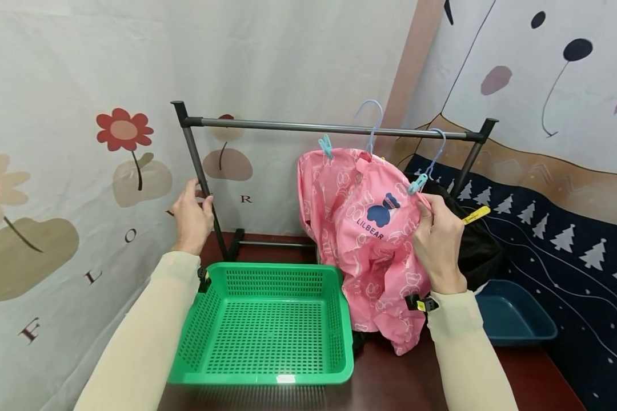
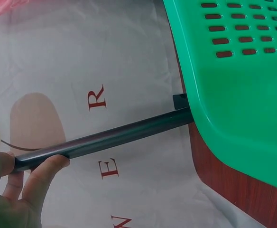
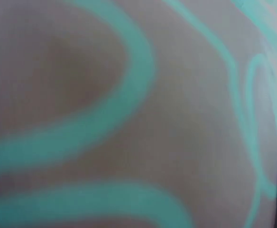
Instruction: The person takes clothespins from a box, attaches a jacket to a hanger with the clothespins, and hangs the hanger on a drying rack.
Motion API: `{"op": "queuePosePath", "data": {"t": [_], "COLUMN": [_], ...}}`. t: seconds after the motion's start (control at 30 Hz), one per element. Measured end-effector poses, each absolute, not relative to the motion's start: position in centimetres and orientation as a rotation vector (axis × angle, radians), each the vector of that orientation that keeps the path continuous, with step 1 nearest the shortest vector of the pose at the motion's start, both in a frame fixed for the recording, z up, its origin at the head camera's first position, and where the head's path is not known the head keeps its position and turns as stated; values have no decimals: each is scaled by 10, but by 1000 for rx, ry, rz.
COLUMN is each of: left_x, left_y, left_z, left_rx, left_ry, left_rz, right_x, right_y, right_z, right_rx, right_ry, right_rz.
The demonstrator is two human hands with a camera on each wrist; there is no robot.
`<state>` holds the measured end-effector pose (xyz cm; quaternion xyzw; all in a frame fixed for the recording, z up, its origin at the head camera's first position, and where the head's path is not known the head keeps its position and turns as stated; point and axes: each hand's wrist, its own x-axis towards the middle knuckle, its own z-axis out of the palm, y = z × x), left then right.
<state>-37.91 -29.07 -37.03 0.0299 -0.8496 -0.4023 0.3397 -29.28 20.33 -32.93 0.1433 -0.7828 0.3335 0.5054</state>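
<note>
A pink child's garment (image 1: 357, 228), printed with white outlines and a navy bear, hangs from a lilac hanger (image 1: 372, 123). Blue clips, one a clothespin (image 1: 418, 184), sit at its two shoulders. My right hand (image 1: 438, 242) pinches the garment's edge just below that right clip. Blurred printed cloth (image 3: 190, 109) fills most of the right wrist view. On the left, my left hand (image 1: 192, 220) is at the rack's left post; in the left wrist view its thumb and fingers hold the dark post (image 2: 124, 135) from both sides.
A green slotted basket (image 1: 339, 374) stands on the dark red table (image 1: 391, 382) before the rack's top bar (image 1: 288, 125). Behind the garment hang a second hanger (image 1: 440, 145), dark cloth (image 1: 480, 251) and a yellow tag (image 1: 476, 214). A blue basin (image 1: 516, 311) lies at right.
</note>
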Motion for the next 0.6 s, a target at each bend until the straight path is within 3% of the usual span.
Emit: {"op": "queuePosePath", "data": {"t": [0.6], "left_x": [-382], "left_y": [-292], "left_z": [-373], "left_rx": [73], "left_ry": [-2220], "left_rz": [-1047], "right_x": [-318], "right_y": [203], "right_z": [-359], "right_rx": [388], "right_ry": [-2010], "right_rz": [780]}}
